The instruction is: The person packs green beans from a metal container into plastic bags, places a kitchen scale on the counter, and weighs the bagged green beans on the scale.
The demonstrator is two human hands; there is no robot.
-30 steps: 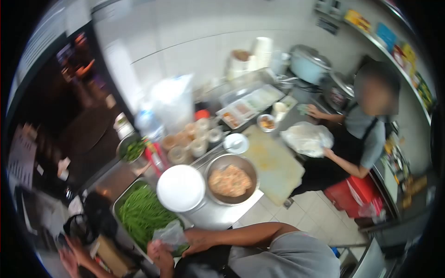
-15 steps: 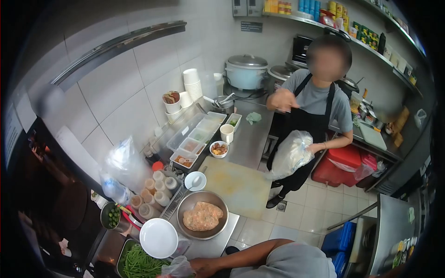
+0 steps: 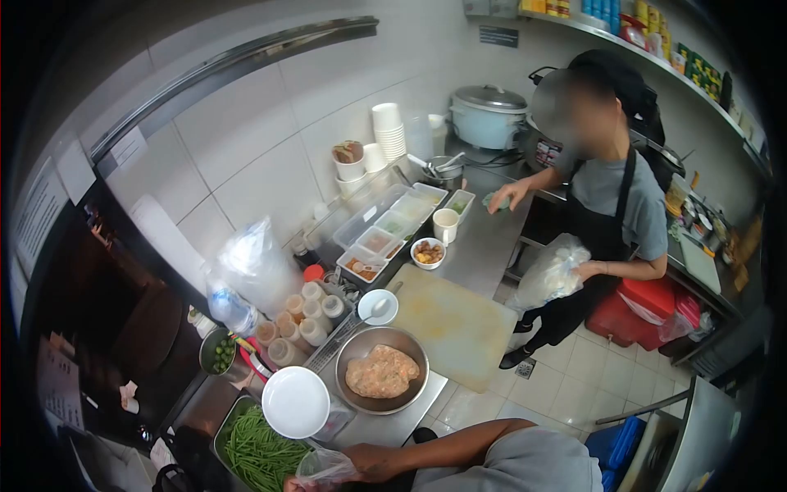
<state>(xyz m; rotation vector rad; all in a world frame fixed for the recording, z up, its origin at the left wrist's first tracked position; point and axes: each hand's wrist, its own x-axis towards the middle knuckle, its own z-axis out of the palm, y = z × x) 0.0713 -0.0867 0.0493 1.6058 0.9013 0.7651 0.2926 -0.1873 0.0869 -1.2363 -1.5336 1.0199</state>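
Note:
At the bottom edge, my right hand (image 3: 359, 462) grips a clear plastic bag (image 3: 324, 467), its arm stretched leftward from a grey sleeve. A few fingers of my left hand (image 3: 297, 484) show at the bag's other side, closed on it; the rest is out of frame. Just left of the bag, a metal tray holds green beans (image 3: 261, 443). A round white lid or plate (image 3: 295, 403) lies above my hands, overlapping the tray's corner. Close by sits a steel bowl (image 3: 344, 394) with a lump of pale pinkish minced mixture (image 3: 382, 372).
A co-worker (image 3: 611, 189) in a black apron holds a filled plastic bag (image 3: 551, 272), with one hand at a green cloth (image 3: 494, 202). A stained cutting board (image 3: 447, 324), squeeze bottles (image 3: 295, 328), a white bowl with spoon (image 3: 378, 307), and topping containers (image 3: 381, 238) line the counter.
My view has shifted, so the counter sits further right. The co-worker's raised hand has come down to the green cloth, and their head has turned toward the counter. My hands stay at the bag.

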